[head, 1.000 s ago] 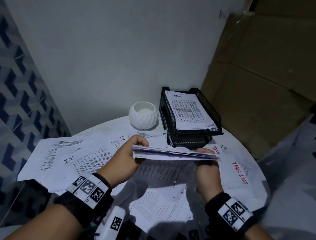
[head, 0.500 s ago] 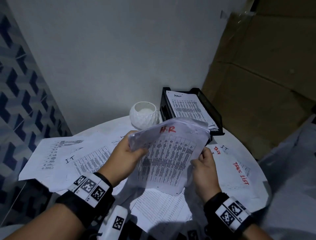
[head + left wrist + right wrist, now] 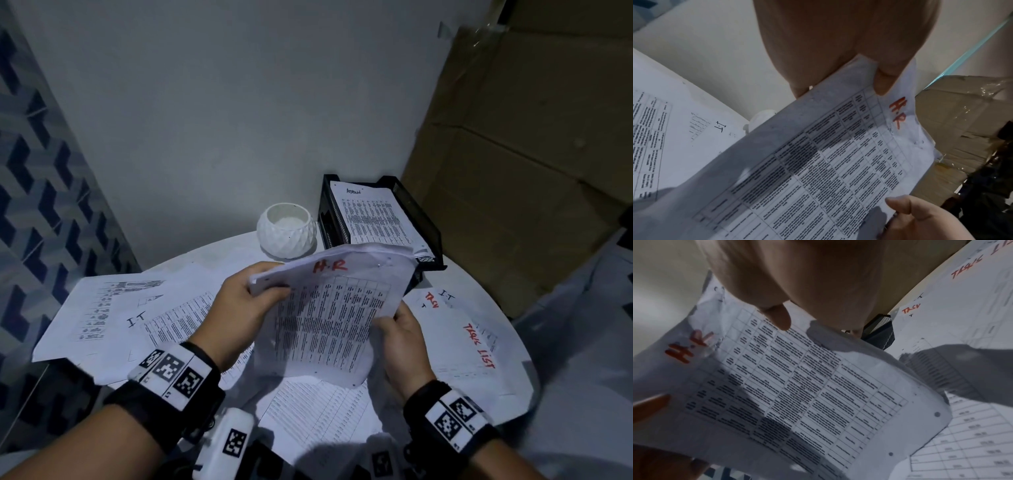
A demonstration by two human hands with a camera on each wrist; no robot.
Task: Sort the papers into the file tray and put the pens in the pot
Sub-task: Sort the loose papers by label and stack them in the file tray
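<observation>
Both hands hold a small stack of printed papers [image 3: 329, 308] marked "H.R" in red, tilted up over the round table. My left hand [image 3: 255, 294] pinches its top left corner, thumb on the front [image 3: 882, 81]. My right hand [image 3: 394, 320] pinches the stack's right edge lower down; its thumb [image 3: 780, 318] lies on the print. The same stack [image 3: 818, 170] [image 3: 797, 394] fills both wrist views. Behind it stands the black mesh file tray [image 3: 416, 219] with an "Admin" sheet [image 3: 371, 219] on top. The white faceted pot [image 3: 287, 230] sits left of the tray. No pens are visible.
Loose sheets cover the white table [image 3: 219, 253]: "IT" papers [image 3: 113, 315] on the left, "Task list" sheets [image 3: 469, 346] on the right, a table printout [image 3: 318, 414] near me. Cardboard boxes [image 3: 534, 137] stand at the right, a wall behind.
The stack was held flat and edge-on a second ago; both hands have tipped it upright so its "H.R" front faces me. Since half a second ago it has barely moved.
</observation>
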